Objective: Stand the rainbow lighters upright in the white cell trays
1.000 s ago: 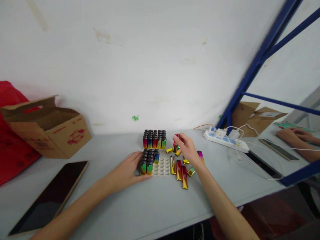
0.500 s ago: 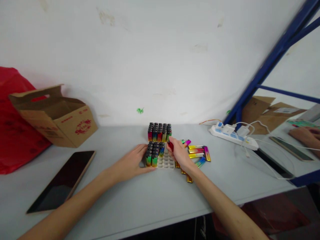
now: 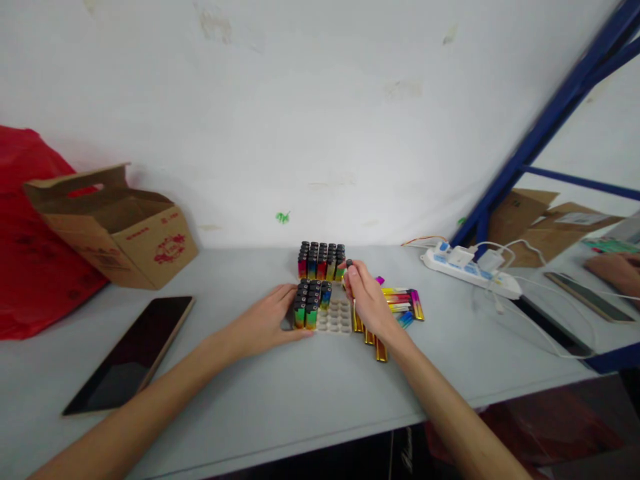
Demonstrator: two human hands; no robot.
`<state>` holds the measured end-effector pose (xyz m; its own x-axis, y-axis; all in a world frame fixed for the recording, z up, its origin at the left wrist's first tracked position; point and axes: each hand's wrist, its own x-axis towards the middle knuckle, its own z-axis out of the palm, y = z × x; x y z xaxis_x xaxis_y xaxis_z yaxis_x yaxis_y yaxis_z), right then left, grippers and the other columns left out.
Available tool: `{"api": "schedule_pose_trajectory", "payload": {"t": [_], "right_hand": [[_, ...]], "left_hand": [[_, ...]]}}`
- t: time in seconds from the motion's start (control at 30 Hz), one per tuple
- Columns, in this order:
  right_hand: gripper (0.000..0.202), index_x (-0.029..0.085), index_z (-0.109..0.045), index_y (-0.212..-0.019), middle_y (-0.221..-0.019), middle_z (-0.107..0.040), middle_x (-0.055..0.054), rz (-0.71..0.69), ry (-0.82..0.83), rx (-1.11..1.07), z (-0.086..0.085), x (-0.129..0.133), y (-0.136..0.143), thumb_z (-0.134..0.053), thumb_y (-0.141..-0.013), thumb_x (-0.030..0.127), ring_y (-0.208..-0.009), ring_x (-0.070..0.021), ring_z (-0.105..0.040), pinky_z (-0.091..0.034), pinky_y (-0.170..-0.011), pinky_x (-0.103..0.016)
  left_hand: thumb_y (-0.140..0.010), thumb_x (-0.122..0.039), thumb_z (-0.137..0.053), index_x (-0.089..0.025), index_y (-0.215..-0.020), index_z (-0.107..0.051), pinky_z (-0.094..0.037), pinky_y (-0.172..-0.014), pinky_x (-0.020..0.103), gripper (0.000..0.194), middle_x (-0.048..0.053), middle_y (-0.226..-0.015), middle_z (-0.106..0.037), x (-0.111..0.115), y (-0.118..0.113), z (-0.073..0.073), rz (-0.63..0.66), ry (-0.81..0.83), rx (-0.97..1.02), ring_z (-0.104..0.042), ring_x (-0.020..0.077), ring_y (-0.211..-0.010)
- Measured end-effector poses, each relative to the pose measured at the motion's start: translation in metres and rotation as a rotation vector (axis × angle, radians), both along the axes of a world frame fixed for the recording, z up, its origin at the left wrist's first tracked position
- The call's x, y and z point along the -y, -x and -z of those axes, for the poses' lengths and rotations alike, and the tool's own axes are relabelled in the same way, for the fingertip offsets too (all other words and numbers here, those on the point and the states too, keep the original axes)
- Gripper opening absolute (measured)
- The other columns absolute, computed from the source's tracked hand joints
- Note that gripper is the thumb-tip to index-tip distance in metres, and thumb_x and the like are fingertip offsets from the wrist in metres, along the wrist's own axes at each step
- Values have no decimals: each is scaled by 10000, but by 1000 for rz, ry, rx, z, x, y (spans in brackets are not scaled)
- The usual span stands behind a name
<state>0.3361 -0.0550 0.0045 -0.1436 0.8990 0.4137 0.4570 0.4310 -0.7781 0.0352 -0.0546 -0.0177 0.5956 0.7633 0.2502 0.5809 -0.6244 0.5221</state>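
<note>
My left hand (image 3: 267,319) rests on the table around the left side of a pale tray (image 3: 336,320), thumb along its front edge. Lighters with black tops (image 3: 307,303) stand upright in the tray's left part; its right cups show bare. Behind it stands a second block of upright lighters (image 3: 321,261). Over the tray's right side, my right hand (image 3: 367,297) pinches a lighter (image 3: 349,264), its black top up and most of its body hidden by the fingers. Several colourful lighters (image 3: 400,303) lie loose to the right, partly behind my right hand.
A black-screened tablet (image 3: 130,357), an open cardboard box (image 3: 145,243) and a red bag (image 3: 30,233) are at the left. At the right are a white power strip (image 3: 470,273) with cables, a dark phone (image 3: 553,327), a blue frame (image 3: 543,127) and another person's hand (image 3: 617,272).
My right hand has moved slightly right, and the lighter in it now shows its black top upward. My left hand keeps its place at the tray. The view has shifted a little.
</note>
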Motion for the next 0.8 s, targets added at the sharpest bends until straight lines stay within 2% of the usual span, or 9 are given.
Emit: {"api": "schedule_pose_trajectory", "payload": {"t": [0.07,0.13,0.2,0.3,0.47,0.6,0.8], "right_hand": [[518,292,-715,-1207,-1062,-781,-77,64,-81,17,-5,3,-5,-448,-1312,723,-976,-292,-746,-642,-928,-406],[462,296,-708,-1107,-1106,-800,-102,65,-142,56,-12,7,-8,-572,-1268,707,-1044,-308,-757,-641,-994,-425],[471,301,-698,-1024,-990,-781,-77,8,-144,99,-17,9,-10,-636,-1248,710,-940,-291,-743,-627,-919,-405],[491,299,-732,-1043,-845,-761,-29,-67,-88,106,-19,12,-11,-672,-1245,742,-777,-254,-713,-597,-798,-368],[440,297,-758,-1070,-908,-862,-49,-159,-33,129,-10,12,-10,-754,-1228,707,-826,-265,-802,-634,-822,-359],[373,294,-717,-1031,-881,-857,-30,-248,14,180,-5,8,-9,-825,-1227,592,-781,-250,-789,-604,-776,-334],[330,283,-726,-1056,-910,-830,-18,-248,-26,245,-4,7,-6,-832,-1257,522,-810,-238,-758,-568,-811,-321]], "left_hand": [[-1088,-745,-936,-278,-1602,-809,-628,-1422,635,706,171,-1597,-859,0,0,-1,-1,1,-1,-792,466,-1541],[-1084,-747,-940,-271,-1592,-812,-636,-1411,639,708,178,-1594,-858,0,0,-1,-4,6,2,-795,472,-1533],[-1079,-735,-947,-264,-1581,-817,-647,-1395,641,700,183,-1576,-861,1,-1,-2,-7,12,6,-800,478,-1519],[-1078,-709,-956,-281,-1585,-820,-657,-1383,625,677,171,-1559,-866,1,-1,-2,-6,9,20,-805,470,-1505],[-1070,-716,-961,-310,-1586,-826,-663,-1384,618,671,153,-1541,-875,2,-1,-1,1,-5,39,-810,464,-1498],[-1064,-726,-955,-319,-1603,-823,-661,-1391,629,689,156,-1580,-871,2,-2,0,2,-4,44,-802,472,-1528],[-1074,-744,-933,-316,-1590,-824,-674,-1378,636,679,161,-1561,-881,1,0,2,-3,-11,39,-814,472,-1504]]}}
